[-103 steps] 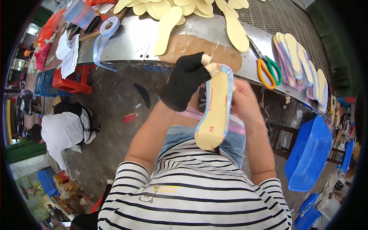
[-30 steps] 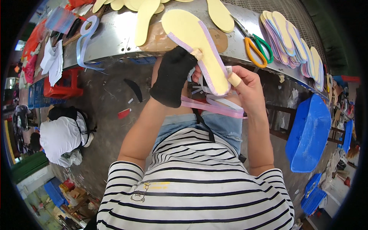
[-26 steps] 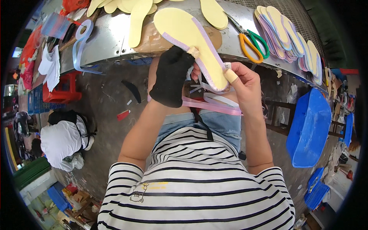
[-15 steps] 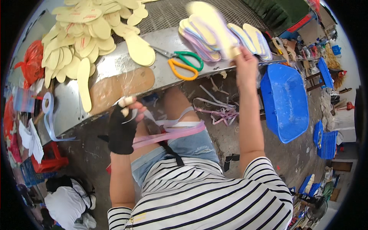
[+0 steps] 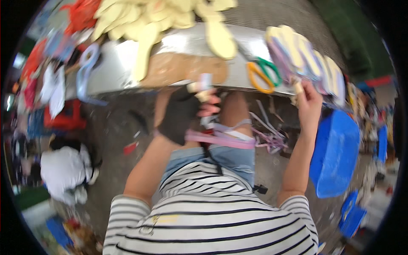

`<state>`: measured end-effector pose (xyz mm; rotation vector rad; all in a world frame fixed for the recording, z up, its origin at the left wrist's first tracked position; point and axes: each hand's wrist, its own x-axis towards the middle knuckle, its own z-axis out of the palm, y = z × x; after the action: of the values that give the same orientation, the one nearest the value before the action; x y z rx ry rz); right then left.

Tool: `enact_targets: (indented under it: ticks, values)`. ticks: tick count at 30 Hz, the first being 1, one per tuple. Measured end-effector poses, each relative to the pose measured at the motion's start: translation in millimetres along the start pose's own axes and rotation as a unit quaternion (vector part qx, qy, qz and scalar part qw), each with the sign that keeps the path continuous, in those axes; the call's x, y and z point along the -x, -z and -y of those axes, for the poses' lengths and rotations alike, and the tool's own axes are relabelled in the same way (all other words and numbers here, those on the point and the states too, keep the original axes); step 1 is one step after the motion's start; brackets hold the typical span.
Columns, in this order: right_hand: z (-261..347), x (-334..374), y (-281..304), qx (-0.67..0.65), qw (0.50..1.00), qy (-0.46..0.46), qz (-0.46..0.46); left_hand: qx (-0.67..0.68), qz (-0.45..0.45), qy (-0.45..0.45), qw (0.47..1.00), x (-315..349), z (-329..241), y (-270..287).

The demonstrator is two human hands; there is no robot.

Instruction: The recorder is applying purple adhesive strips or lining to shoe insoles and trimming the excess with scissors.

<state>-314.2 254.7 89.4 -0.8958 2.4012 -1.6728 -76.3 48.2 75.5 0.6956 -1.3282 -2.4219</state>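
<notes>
Edged insoles (image 5: 308,55): piled at the right end of the surface (image 5: 112,63), near its front edge; lavender-blue trim shows; judged done.
Plain insoles (image 5: 127,19): heaped over the surface's rear edge, left of centre; no trim seen; judged left to do, the larger share.
Left hand (image 5: 180,112): black-gloved, just in front of the front edge; fingers drawn narrow about a pale strip (image 5: 205,80), somewhat blurred.
Right hand (image 5: 308,102): at the front edge by the near ends of the edged pile; fingers narrow; cannot tell whether they grip an insole, or touch the pile.
Count, edged: at least five tops; layers beneath not countable.
Count, plain: overlapped, not countable; at least two reach forward, toward the left end and back-right corner of the brown pad (image 5: 182,70).
Count, other: one brown pad, one pair of scissors (image 5: 267,76), one tape roll (image 5: 86,63).
Ribbons (image 5: 223,139): pink and white, across the thighs; number unclear.
</notes>
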Motion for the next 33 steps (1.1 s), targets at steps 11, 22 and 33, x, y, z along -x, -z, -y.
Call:
enact_targets:
  ticks: [11,22,33]
  values:
    - [55.4,40.2,-176.5,-0.393,0.877,-0.094,0.259,-0.266,-0.147,-0.261,0.916,8.6,-14.6,63.6]
    - [56.8,53.8,-168.2,-0.342,0.859,-0.122,0.362,-0.3,-0.308,-0.225,0.875,-63.7,-66.2,168.4]
    - [92.9,60.7,-170.4,-0.143,0.952,0.065,0.265,-0.039,-0.152,-0.291,0.944,-1.8,15.4,55.1]
